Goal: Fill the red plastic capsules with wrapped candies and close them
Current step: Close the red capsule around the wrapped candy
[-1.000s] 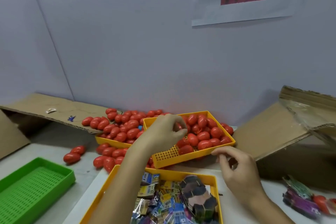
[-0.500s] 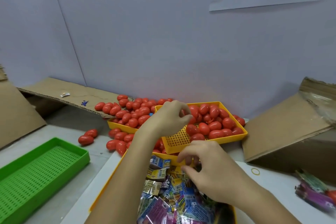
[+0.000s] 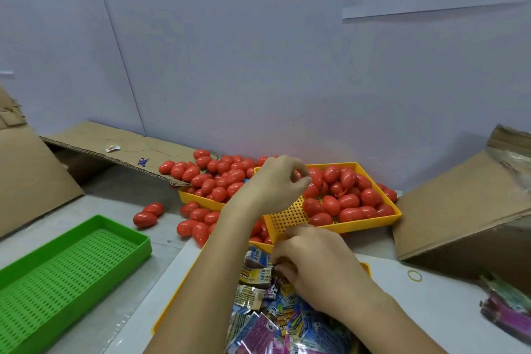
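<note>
flanking green tray [image 3: 71, 261], cardboard box [image 3: 459, 210]

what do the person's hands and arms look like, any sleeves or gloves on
Both are bare: the left hand and right hand wear no gloves, and no rings, watch or bands show. The forearms are uncovered as far as the bottom edge of the picture, with no sleeve in view. Fingernails look short and plain.

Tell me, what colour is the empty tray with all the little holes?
Green, seen in the head view.
</note>
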The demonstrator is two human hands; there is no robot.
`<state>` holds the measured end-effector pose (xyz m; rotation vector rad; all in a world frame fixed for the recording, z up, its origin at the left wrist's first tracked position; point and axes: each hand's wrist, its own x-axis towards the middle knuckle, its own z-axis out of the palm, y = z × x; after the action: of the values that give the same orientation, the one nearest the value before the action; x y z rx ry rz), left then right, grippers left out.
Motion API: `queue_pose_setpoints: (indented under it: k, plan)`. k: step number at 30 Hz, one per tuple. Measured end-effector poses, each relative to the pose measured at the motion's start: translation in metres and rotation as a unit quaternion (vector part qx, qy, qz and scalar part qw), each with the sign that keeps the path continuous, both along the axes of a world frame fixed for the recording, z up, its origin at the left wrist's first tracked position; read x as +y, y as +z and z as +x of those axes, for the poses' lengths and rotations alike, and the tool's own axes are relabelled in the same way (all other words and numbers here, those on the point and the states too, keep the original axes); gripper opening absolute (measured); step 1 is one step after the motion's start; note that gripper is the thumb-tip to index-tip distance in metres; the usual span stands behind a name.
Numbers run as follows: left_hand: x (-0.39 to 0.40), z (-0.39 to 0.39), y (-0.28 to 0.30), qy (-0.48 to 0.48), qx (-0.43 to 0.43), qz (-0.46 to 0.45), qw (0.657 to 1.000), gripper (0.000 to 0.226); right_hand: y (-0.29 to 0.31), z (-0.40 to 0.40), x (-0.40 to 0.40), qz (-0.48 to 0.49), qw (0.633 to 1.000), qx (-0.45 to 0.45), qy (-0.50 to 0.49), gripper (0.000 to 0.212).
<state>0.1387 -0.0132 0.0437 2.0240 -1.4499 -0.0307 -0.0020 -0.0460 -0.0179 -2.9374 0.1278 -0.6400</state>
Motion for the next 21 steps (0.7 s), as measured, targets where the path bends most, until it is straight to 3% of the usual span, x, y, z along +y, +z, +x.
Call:
queue_pose_setpoints:
  k: [11, 16, 18, 21]
  plan:
    - [0.0, 0.0, 0.001, 0.002, 0.008, -0.002, 1.0, 0.022, 0.011, -0.014, -0.02, 0.106, 0.994, 0.019, -0.027, 0.013]
    - [0.0, -0.001, 0.001, -0.004, 0.006, 0.005, 1.0, 0.023, 0.021, -0.027, -0.018, 0.145, 0.98, 0.13, -0.026, 0.028]
    - [-0.001, -0.002, 0.001, -0.008, 0.004, 0.009, 1.0, 0.023, 0.02, -0.026, -0.012, 0.13, 0.977, 0.164, -0.029, 0.04]
    - [0.0, -0.003, 0.0, -0.009, 0.004, 0.01, 1.0, 0.022, 0.02, -0.024, -0.006, 0.088, 0.982, 0.159, -0.044, 0.035]
